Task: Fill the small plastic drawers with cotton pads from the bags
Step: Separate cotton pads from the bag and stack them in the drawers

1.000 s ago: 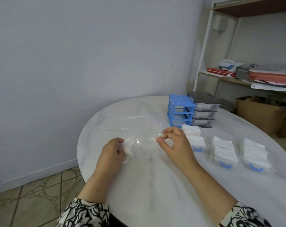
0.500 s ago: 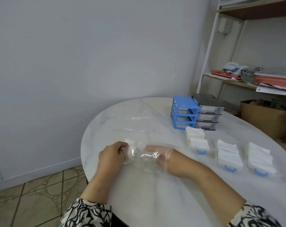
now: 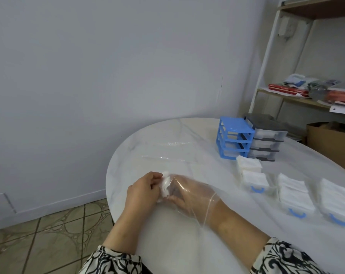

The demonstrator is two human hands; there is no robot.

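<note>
A clear plastic bag (image 3: 189, 210) lies on the white marble table (image 3: 167, 244) with a few white cotton pads (image 3: 165, 189) left in its closed end. My left hand (image 3: 143, 189) grips that end from outside. My right hand (image 3: 191, 194) is deep inside the bag, fingers and thumb curled round the pads. Three pulled-out clear drawers with blue handles, piled with pads, stand to the right: the nearest drawer (image 3: 255, 181), the middle drawer (image 3: 295, 196) and the far-right drawer (image 3: 335, 202).
A blue drawer frame (image 3: 235, 139) with its slots open and a grey drawer unit (image 3: 266, 139) stand at the back. A loose stack of pads (image 3: 247, 164) lies before them. A flat clear bag (image 3: 167, 153) lies beyond my hands. Shelving (image 3: 298, 95) and a cardboard box (image 3: 329, 143) stand beyond the table.
My right hand went from pinching the bag's open edge to sliding inside it, reaching the pads at the closed end. The left hand kept its grip on that end.
</note>
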